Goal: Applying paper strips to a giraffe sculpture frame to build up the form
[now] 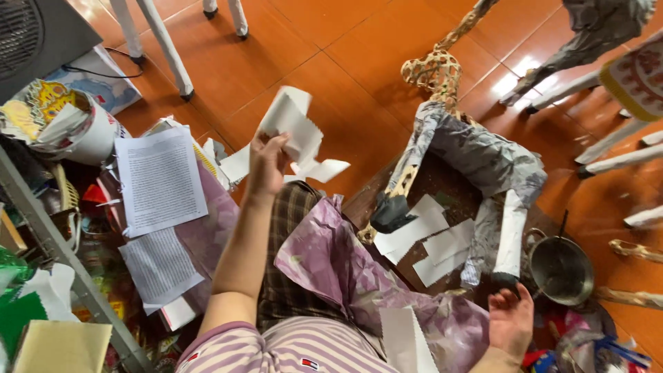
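Left hand point(268, 164) raised over the lap, fingers point(277, 146) pinched together on a torn white paper piece point(293, 131) with ragged edges, held up above the orange tiled floor point(331, 62). A second scrap point(324, 169) hangs just below it, touching or overlapping the held piece; can't tell whether it's joined.

Right hand point(511, 319) low at the right, palm open, fingers spread and holding nothing. It sits just below the white-papered leg point(510, 238) of a papier-mâché animal figure point(476, 159), close to the leg's dark foot, contact not clear. Figure stands on a dark board point(442, 186); body wrapped in grey newsprint, neck and head a bare woven frame.

White paper strips point(425, 238) lie on the board between the figure's legs. Metal pot point(561, 269) with a tool handle sticking out sits just right of the papered leg. Crumpled purple plastic sheet point(345, 266) covers the person's lap, another white strip point(407, 338) lying on it.

Left side: printed pages point(160, 181) stacked on clutter, more sheets below them, roll of printed paper point(76, 124) near a metal shelf rail point(62, 262). White furniture legs point(166, 48) stand on the floor at top. More paper-wrapped figure legs point(608, 155) at the right edge.
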